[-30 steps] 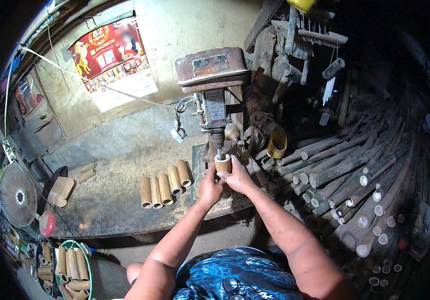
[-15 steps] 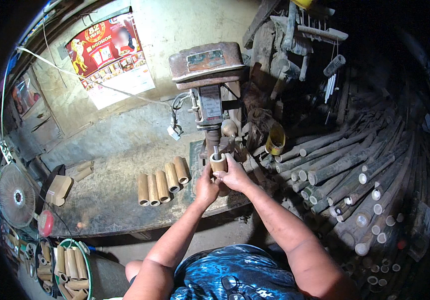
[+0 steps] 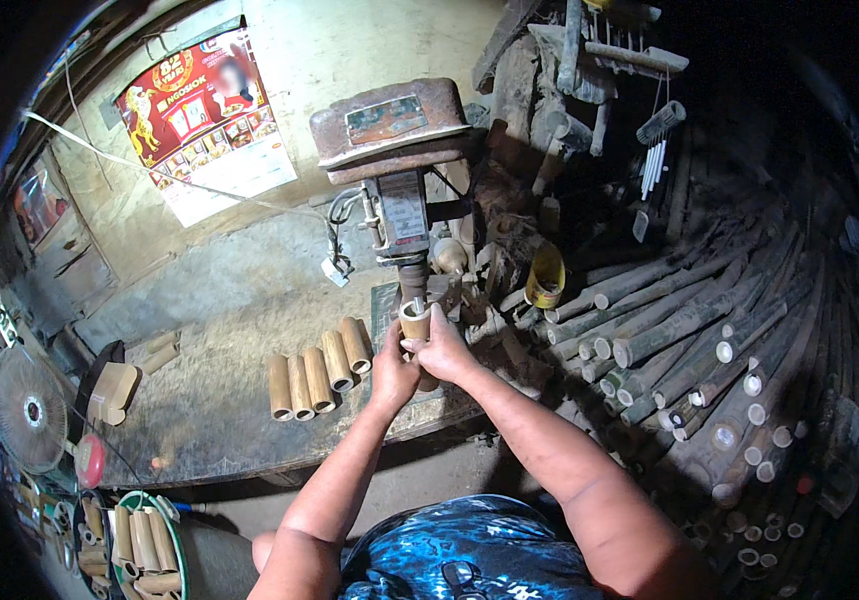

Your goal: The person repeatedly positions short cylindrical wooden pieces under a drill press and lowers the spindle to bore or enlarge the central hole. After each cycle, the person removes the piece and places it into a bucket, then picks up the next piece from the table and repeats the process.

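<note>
A short bamboo tube (image 3: 415, 326) is held below the spindle of a rusty drill press (image 3: 390, 130), its open end up. The metal shaft (image 3: 417, 304) under the chuck reaches into the tube's mouth; how deep it goes is hidden. My left hand (image 3: 395, 375) wraps the tube's left side. On the other side my right hand (image 3: 443, 352) closes round it, thumb up along the wall. To the left, several cut bamboo tubes (image 3: 316, 382) lie side by side on the worktable (image 3: 210, 420).
Long bamboo poles (image 3: 670, 340) are piled on the right. A yellow container (image 3: 547, 277) stands behind them. At left are a fan (image 3: 32, 408), a cardboard piece (image 3: 113, 392) and a green-rimmed basket (image 3: 178, 545) of bamboo pieces. A cable (image 3: 335, 240) hangs beside the press.
The whole view has shifted a little, so the press and table sit farther left in it. Both hands keep hold of the bamboo tube at the shaft.
</note>
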`<state>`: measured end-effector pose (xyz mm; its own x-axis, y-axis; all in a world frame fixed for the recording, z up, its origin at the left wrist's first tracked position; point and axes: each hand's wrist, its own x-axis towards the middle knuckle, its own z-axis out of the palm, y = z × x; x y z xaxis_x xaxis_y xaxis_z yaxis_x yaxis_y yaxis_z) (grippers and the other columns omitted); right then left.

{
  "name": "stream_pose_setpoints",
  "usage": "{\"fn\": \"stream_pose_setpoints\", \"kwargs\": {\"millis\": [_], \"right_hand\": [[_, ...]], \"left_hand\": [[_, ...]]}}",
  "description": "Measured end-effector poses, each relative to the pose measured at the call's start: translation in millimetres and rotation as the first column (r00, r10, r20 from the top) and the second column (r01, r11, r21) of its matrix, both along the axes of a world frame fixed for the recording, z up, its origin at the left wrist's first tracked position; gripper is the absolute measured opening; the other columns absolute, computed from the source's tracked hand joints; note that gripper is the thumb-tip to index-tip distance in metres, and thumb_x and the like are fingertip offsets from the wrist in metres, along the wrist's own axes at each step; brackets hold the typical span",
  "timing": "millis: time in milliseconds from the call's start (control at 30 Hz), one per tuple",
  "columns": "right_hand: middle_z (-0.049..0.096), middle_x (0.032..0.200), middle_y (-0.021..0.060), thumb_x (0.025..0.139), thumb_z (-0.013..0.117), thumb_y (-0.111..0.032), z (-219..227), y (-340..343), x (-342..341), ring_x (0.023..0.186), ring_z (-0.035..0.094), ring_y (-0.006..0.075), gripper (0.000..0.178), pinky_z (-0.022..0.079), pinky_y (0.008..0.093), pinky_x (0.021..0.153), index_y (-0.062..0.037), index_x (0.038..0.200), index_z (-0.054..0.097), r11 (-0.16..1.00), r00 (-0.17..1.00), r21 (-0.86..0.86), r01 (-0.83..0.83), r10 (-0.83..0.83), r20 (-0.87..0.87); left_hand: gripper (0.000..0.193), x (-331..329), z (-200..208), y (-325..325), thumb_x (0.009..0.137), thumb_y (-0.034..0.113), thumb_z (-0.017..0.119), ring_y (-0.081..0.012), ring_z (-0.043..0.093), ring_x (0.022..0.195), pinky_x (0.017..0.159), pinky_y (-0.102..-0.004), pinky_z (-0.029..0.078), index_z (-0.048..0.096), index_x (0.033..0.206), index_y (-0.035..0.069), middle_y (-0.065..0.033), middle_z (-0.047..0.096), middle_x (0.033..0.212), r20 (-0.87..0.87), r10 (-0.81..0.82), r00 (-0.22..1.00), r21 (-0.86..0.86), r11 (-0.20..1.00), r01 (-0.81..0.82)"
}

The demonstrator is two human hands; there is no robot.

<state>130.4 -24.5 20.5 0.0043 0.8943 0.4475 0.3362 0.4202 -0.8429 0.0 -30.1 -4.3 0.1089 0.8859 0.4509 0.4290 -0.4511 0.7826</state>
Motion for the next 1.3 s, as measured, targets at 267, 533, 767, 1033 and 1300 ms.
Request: {"fn": "stream_pose_setpoints", "kwargs": {"millis": [267, 533, 767, 1033, 1300], "right_hand": [[0.063, 0.111, 0.0261, 0.075, 0.08, -0.008, 18.2, -5.3, 11.4, 0.108, 0.062, 0.0445, 0.057, 0.049, 0.0507, 0.091, 0.0013, 0.117, 0.044, 0.992, 0.993, -0.064, 0.108, -0.105, 0.057], [0.062, 0.119, 0.0219, 0.081, 0.074, -0.005, 13.8, -37.4, 4.0, 0.114, 0.061, 0.0434, 0.055, 0.049, 0.0498, 0.094, -0.0065, 0.126, 0.043, 0.992, 0.992, -0.032, 0.123, -0.123, -0.002], [0.063, 0.112, 0.0243, 0.08, 0.072, -0.002, 15.0, -36.7, -8.9, 0.108, 0.061, 0.0467, 0.051, 0.05, 0.0507, 0.088, -0.0053, 0.122, 0.043, 0.989, 0.989, 0.043, 0.143, -0.145, 0.039], [0.064, 0.105, 0.0271, 0.08, 0.072, -0.002, 0.7, -30.3, -16.7, 0.101, 0.062, 0.0497, 0.051, 0.049, 0.0543, 0.083, -0.0021, 0.119, 0.039, 0.99, 0.99, 0.053, 0.129, -0.132, 0.047], [0.063, 0.106, 0.0273, 0.081, 0.069, 0.0, -3.8, -21.2, -16.0, 0.103, 0.062, 0.0495, 0.047, 0.049, 0.0541, 0.084, -0.0035, 0.117, 0.04, 0.991, 0.99, 0.046, 0.126, -0.128, 0.051]], "left_hand": [[0.055, 5.3, -2.5, 42.6, 0.092, 0.007, 0.062, -0.0253, 0.061, 0.118, 0.101, -0.037, 0.047, 0.046, 0.145, 0.007, -0.0175, 0.062, 0.132, 0.148, -0.342, 0.928, -0.056, 0.934, 0.353], [0.06, -6.2, 14.4, 25.0, 0.089, -0.005, 0.064, -0.0176, 0.051, 0.125, 0.109, -0.0364, 0.039, 0.042, 0.144, 0.005, -0.0091, 0.057, 0.135, 0.166, -0.528, 0.833, -0.179, 0.815, 0.552], [0.056, -17.1, 22.0, 16.8, 0.09, -0.002, 0.063, -0.0186, 0.051, 0.124, 0.109, -0.0366, 0.04, 0.044, 0.142, 0.003, -0.0109, 0.057, 0.136, 0.128, -0.485, 0.865, -0.172, 0.848, 0.501], [0.051, -27.6, -3.9, 26.6, 0.09, 0.0, 0.064, -0.0199, 0.055, 0.121, 0.107, -0.0362, 0.042, 0.047, 0.138, 0.002, -0.0126, 0.06, 0.132, 0.138, -0.451, 0.882, -0.173, 0.866, 0.47], [0.05, -23.7, 2.6, 18.2, 0.09, -0.003, 0.063, -0.0191, 0.054, 0.122, 0.105, -0.034, 0.042, 0.046, 0.137, 0.002, -0.0111, 0.059, 0.132, 0.256, -0.435, 0.863, -0.145, 0.866, 0.479]]}}
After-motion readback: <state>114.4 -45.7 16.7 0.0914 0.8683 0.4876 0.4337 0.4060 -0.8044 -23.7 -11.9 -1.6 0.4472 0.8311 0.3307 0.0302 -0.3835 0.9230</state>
